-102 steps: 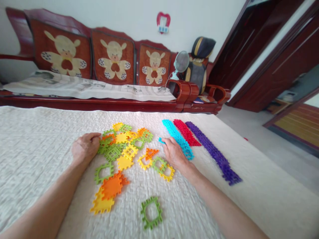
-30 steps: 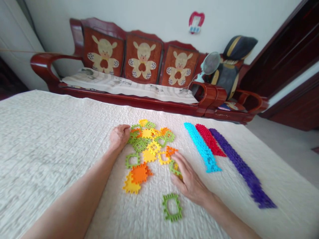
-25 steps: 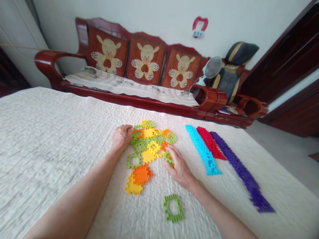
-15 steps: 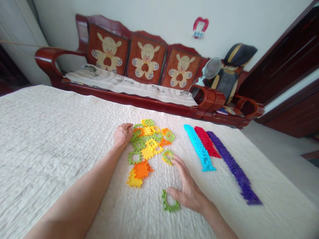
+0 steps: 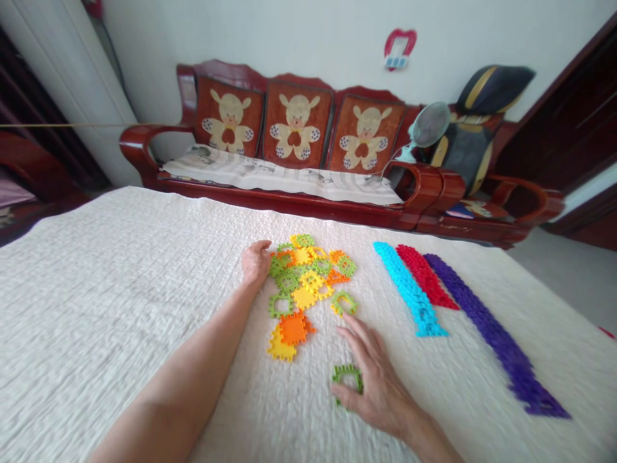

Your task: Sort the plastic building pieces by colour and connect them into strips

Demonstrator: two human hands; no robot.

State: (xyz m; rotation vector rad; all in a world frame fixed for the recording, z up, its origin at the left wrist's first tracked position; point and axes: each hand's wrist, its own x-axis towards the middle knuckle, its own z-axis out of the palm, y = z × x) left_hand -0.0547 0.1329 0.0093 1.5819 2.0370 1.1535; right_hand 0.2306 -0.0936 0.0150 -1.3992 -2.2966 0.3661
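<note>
A heap of green, yellow and orange interlocking plastic tiles lies on a cream quilted cover. My left hand rests curled at the heap's left edge, touching the tiles. My right hand lies flat with fingers stretched over a lone green frame tile, thumb at its near side. An orange tile on a yellow one sits between heap and hand. To the right lie a cyan strip, a red strip and a long purple strip of joined tiles.
A red wooden sofa with bear-print cushions stands behind the cover. A small fan and a dark bag sit at its right end. A dark wooden door is at the far right.
My right hand left the heap's right side and came back toward me onto the lone green frame tile. The left hand stayed at the heap; the view swung left.
</note>
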